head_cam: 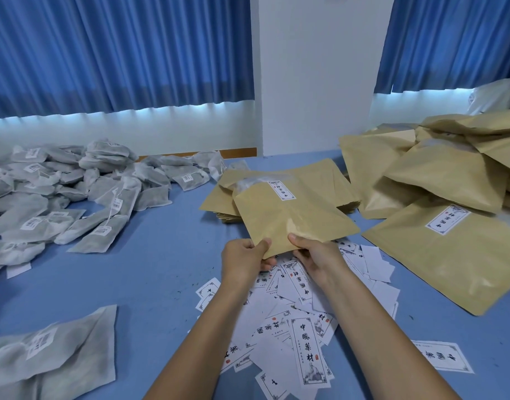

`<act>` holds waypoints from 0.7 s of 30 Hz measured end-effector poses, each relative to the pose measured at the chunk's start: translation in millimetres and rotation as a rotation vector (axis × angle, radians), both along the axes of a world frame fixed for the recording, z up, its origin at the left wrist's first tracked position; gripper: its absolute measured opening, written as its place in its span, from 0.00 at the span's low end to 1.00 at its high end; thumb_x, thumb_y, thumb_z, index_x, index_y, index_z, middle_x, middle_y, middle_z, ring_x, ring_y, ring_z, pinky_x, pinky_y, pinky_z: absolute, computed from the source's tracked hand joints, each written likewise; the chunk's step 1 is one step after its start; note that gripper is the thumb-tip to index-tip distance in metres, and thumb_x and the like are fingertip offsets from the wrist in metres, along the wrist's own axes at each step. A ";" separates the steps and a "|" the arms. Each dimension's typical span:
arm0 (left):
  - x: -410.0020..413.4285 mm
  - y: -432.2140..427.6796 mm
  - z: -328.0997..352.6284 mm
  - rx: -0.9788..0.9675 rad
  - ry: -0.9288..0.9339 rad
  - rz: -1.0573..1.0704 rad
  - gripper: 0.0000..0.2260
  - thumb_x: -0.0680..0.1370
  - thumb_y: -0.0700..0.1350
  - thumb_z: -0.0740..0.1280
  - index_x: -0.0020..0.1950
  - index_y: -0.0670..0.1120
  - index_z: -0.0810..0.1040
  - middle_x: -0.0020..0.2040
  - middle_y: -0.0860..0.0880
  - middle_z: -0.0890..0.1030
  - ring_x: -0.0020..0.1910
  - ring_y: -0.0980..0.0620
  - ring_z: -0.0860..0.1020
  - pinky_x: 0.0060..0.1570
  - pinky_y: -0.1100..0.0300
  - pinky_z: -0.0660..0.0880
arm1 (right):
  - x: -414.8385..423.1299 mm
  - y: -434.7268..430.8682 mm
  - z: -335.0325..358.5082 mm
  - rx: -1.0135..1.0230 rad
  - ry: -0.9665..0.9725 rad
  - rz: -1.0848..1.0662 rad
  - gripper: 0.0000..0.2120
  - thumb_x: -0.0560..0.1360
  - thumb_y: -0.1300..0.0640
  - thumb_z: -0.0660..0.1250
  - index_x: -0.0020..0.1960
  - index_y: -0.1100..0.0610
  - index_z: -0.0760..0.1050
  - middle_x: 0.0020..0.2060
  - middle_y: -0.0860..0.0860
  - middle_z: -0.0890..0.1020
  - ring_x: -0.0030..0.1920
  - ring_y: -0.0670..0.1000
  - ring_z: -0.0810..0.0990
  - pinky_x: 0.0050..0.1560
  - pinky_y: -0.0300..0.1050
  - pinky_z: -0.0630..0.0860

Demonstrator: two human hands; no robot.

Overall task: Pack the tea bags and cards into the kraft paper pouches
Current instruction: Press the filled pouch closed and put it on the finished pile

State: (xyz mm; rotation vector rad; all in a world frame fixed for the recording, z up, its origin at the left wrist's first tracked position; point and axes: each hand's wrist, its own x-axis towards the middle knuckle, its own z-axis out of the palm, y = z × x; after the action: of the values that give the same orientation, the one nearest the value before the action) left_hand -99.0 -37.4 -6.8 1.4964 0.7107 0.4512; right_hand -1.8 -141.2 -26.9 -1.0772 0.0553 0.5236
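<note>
Your left hand and right hand each pinch the near end of a pouch, whose window shows a card and a pale tea bag inside.

Near-left corner, blue worktop: grey mesh tea bag cut off by frame. Far-right heap of tan kraft paper pouches runs off view; I can't count them.
</note>
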 end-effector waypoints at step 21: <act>-3.5 3.1 3.1 -0.043 -0.026 0.005 0.09 0.77 0.43 0.69 0.44 0.36 0.80 0.25 0.47 0.80 0.20 0.57 0.75 0.25 0.68 0.74 | 9.8 -6.9 1.3 0.035 0.031 -0.099 0.08 0.69 0.72 0.71 0.43 0.64 0.75 0.38 0.55 0.81 0.35 0.50 0.78 0.26 0.34 0.74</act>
State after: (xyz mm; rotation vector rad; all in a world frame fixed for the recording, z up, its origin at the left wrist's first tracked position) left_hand -102.5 -34.3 -3.7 1.4467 0.6995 0.4561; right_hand 8.0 -148.1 -25.6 -1.0271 0.1254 0.4508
